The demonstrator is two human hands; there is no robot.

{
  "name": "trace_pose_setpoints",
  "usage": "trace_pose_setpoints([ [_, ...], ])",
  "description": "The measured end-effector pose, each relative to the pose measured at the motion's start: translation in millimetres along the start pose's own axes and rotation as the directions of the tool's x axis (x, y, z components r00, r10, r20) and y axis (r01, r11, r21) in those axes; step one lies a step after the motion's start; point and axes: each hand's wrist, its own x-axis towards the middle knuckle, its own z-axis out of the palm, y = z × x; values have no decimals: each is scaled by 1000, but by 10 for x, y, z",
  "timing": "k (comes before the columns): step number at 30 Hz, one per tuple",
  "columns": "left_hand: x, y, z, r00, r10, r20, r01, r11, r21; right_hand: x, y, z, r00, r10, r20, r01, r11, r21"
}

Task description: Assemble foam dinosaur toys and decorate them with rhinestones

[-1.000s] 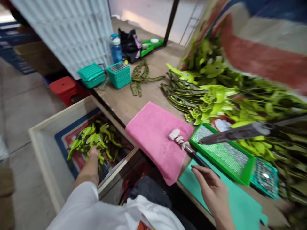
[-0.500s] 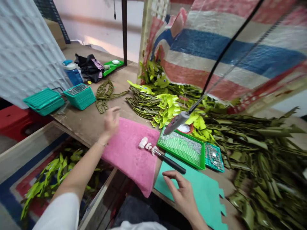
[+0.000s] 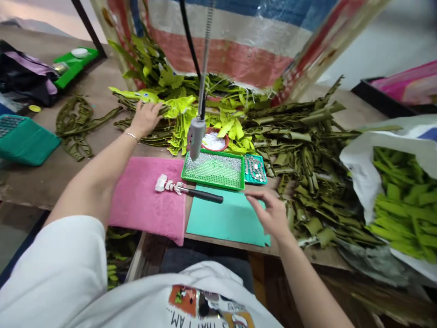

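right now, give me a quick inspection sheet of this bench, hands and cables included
Surface: brown bench, with pink cloth and teal mat.
Job's things: stacked green pieces; black-handled tool across cloth and mat.
Clutter: loose olive strips spread on the right.
Hands: left hand over the stacked green pieces, grip unclear; right hand by the mat's right edge, thumb and forefinger close together.
Cables: black cable up from the grey hanging tool.
Surroundings: striped sheet behind; white bag at far right.
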Motion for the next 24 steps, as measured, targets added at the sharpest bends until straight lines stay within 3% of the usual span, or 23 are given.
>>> trace_pose_setpoints([
  [3, -63, -72, -41, 999, -38, -11, 38, 999, -4, 284, 263, -2, 983, 132, -127, -128, 991, 37],
  [6, -166, -67, 25, 990, -119, 78, 120, 993, -7, 441, 395, 39, 965, 188, -184, -181, 982, 55],
  [11, -238, -76, 117, 982, -169, 88, 171, 985, -16, 372, 427, -20, 987, 83, -134, -86, 996, -17],
  [17, -195, -60, -7, 982, -132, 133, 133, 991, -3, 251, 450, -149, 967, 157, -201, -159, 987, 3],
  [21, -251, 21, -305, 992, -122, 23, 121, 992, 40, 268, 467, -262, 963, 133, -233, -143, 989, -27],
  [24, -533, -99, -562, 981, -140, -131, 161, 973, 164, 299, 566, -389, 947, 121, -296, -147, 987, -67],
])
